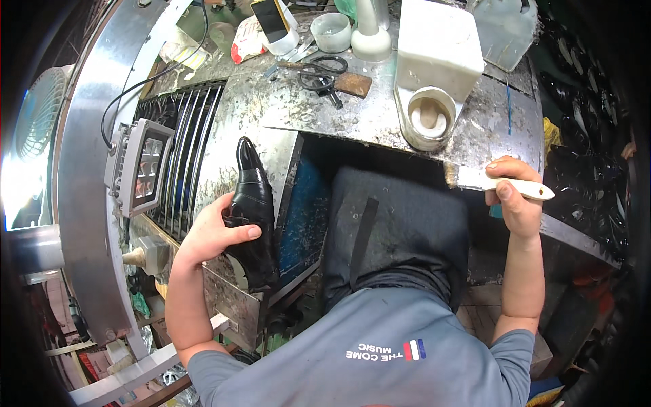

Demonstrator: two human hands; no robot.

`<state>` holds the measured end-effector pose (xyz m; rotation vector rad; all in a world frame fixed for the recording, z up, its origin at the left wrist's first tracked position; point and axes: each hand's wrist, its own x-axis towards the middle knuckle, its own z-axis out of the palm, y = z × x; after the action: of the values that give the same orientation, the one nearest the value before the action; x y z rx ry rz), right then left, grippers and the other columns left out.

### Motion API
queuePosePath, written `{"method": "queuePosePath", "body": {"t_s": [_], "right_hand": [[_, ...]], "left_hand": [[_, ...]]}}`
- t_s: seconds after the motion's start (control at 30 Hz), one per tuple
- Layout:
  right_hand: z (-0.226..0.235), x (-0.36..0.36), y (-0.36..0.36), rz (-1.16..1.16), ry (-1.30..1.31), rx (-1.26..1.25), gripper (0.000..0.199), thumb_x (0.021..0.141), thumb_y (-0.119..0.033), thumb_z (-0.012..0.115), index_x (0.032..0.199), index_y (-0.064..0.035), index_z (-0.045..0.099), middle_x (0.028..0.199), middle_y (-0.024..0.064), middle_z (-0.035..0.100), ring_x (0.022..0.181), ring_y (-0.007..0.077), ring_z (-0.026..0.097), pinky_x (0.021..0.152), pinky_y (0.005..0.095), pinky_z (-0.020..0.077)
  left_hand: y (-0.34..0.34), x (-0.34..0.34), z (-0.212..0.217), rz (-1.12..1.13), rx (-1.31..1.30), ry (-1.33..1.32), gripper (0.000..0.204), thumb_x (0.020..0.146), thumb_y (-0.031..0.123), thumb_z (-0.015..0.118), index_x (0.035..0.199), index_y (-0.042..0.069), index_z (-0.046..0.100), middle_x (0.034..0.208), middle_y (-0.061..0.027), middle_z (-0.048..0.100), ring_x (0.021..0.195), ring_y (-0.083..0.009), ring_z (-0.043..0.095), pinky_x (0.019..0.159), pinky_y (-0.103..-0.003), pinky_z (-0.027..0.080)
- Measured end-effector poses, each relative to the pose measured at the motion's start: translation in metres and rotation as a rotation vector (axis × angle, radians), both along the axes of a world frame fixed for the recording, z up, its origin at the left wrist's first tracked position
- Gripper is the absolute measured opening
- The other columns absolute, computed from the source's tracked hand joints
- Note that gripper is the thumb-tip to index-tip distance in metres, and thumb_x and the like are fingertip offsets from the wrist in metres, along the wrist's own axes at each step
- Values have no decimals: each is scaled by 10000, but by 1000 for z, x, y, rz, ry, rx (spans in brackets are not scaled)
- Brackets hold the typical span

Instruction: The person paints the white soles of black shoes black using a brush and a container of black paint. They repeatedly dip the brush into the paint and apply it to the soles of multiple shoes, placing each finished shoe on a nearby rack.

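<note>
A glossy black dress shoe (252, 197) is held toe-up by my left hand (215, 229), whose fingers wrap round its upper with the thumb across it. My right hand (517, 192) grips the pale handle of a flat paintbrush (485, 180); its brown-stained bristles point left, just past the table's front edge. Above the brush, apart from it, stands a round cup (428, 115) with whitish stuff inside, in front of a white plastic container (441, 41).
Scissors (324, 72) and a brown block (353, 85) lie on the stained metal table (298, 112). Behind are a translucent bowl (331, 32), a white bottle (371, 37) and a phone (271, 20). A floodlight (141, 166) stands beside black bars (188, 156) at left. Many black shoes (583, 136) fill the right.
</note>
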<state>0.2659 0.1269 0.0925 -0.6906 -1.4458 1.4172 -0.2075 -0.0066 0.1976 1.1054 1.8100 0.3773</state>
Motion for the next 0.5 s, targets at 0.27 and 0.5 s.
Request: {"method": "queuePosePath", "body": {"t_s": [0.27, 0.5], "right_hand": [[-25, -7, 4, -435, -139, 49, 336, 1027, -230, 676, 1239, 30, 662, 833, 104, 714, 630, 91, 598, 585, 209, 469], [-69, -15, 39, -688, -483, 403, 318, 978, -125, 704, 1277, -37, 637, 1107, 128, 735, 1000, 235, 708, 865, 348, 548]], "left_hand": [[12, -20, -2, -164, -118, 776, 1035, 651, 465, 922, 1419, -88, 504, 1129, -258, 724, 1066, -360, 717, 958, -421, 549], [29, -59, -26, -178, -269, 1050, 1098, 635, 534, 907, 1463, -50, 485, 1222, -253, 700, 1139, -367, 689, 997, -442, 533]]}}
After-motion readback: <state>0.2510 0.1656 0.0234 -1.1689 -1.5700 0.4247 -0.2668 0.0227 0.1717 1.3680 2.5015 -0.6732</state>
